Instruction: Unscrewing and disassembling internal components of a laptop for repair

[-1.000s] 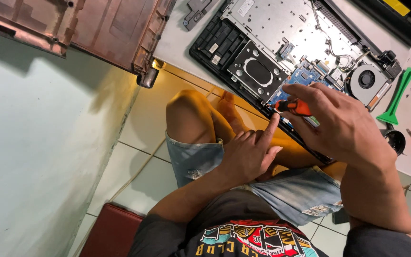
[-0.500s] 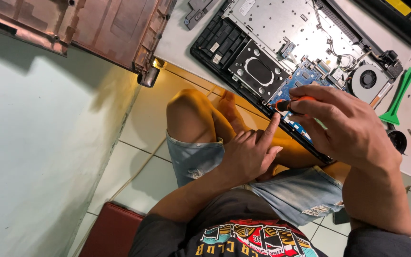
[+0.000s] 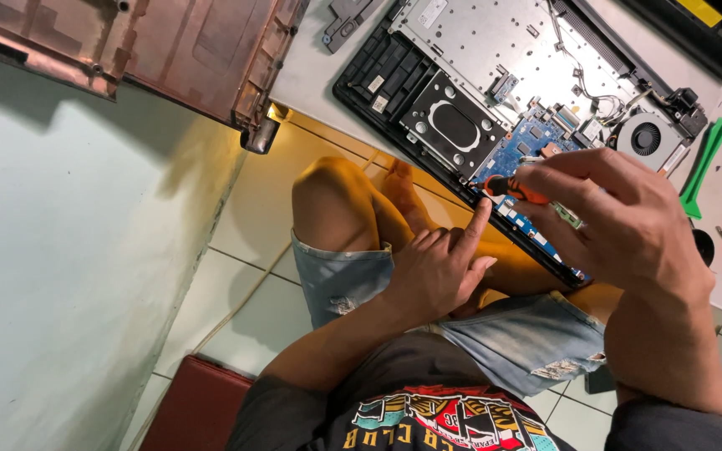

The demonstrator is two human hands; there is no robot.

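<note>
I'm pinching the screwdriver point(image 3: 511, 189) in my right hand point(image 3: 620, 225), its tip hidden on the blue board point(image 3: 521, 149) of the open laptop point(image 3: 461, 108); the left hand point(image 3: 440, 271) is loose, holding nothing, 1 finger up at the laptop edge. I'd keep it square and press straight down; its long axis seems to run lower-right to upper-left, orange handle end showing upper-left.
</note>
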